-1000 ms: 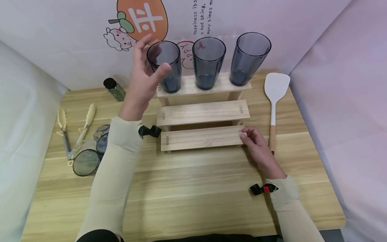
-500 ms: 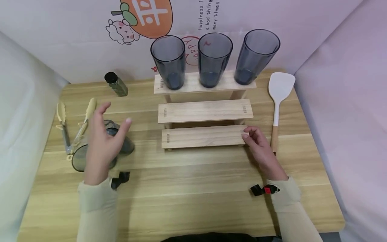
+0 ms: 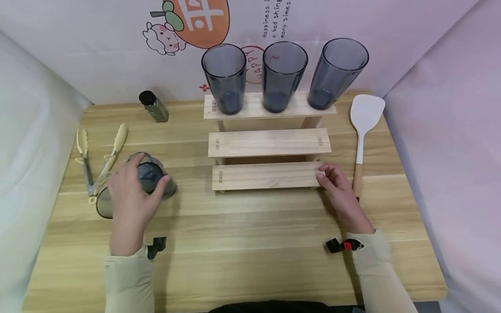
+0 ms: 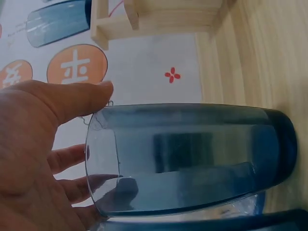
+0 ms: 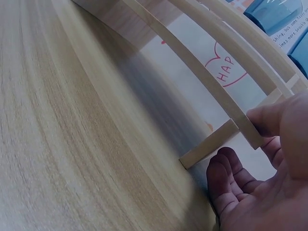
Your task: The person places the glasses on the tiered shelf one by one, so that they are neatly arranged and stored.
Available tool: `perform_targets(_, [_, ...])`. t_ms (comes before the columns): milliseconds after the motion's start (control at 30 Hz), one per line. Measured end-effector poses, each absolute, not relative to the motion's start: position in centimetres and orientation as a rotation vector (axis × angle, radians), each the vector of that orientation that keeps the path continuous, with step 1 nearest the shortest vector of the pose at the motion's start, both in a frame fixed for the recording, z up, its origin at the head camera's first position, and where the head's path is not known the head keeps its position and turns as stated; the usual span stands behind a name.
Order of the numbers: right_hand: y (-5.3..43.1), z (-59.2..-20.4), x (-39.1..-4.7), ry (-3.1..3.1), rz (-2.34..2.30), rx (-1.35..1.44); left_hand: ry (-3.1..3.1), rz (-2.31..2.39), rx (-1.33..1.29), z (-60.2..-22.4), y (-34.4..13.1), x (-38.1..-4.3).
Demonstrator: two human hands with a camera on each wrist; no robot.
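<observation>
At the left of the table, my left hand (image 3: 131, 198) reaches over a group of grey-blue drinking glasses. Its thumb and fingers are spread around the rim of an upright glass (image 4: 192, 154), thumb tip right at the edge. Another glass (image 3: 104, 203) of the group shows left of the hand, partly covered by it. My right hand (image 3: 339, 198) pinches the right end of the lowest step of a three-tier wooden rack (image 3: 266, 177), thumb above and fingers curled below. Three similar glasses stand in a row on the rack's top step: left (image 3: 230, 93), middle (image 3: 278, 91) and right (image 3: 326, 89).
Cream-tipped tongs (image 3: 88, 174) lie spread behind the glasses on the left. A small black-capped jar (image 3: 157, 109) is near the back edge. A white spatula (image 3: 367, 111) with a wooden handle lies right of the rack. Printed cloth walls surround the table.
My left hand has left the leftmost glass on the top step and moved down and left to the glasses on the table. The right hand keeps its hold on the rack.
</observation>
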State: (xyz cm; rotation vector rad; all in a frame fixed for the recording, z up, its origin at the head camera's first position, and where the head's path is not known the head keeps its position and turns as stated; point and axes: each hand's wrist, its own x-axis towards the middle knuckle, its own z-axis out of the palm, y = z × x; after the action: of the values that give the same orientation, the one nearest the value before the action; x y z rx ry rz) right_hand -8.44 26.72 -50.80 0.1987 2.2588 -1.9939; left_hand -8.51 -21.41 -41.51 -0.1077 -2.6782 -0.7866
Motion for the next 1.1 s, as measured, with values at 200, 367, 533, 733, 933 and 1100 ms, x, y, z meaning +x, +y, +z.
perform_targets(200, [26.8,-50.9,-8.5,2.254,-1.994,0.213,-2.674,-0.883,-0.262,-41.9,-19.9,-8.6])
perform_targets(367, [26.7,-50.9,-8.6,2.253,-1.993,0.22,-2.603,-1.016,-0.304,-43.2,-18.5,-8.7])
perform_targets(533, [26.5,-50.8,-8.7,2.241,-1.991,0.226,-2.476,-1.211,-0.092,-44.9,-17.7,-8.6])
perform_targets(733, [26.5,-50.6,-8.6,2.242,-1.994,0.217,-2.29,-1.43,0.117,-46.1,-17.0,-8.5])
perform_targets(933, [26.6,-50.7,-8.6,2.252,-1.984,0.202,-2.175,-1.59,0.003,-44.7,-16.0,-8.1])
perform_targets(1100, [26.7,-50.8,-8.5,2.261,-1.979,0.205,-2.057,-1.73,-0.044,-44.2,-15.5,-7.8])
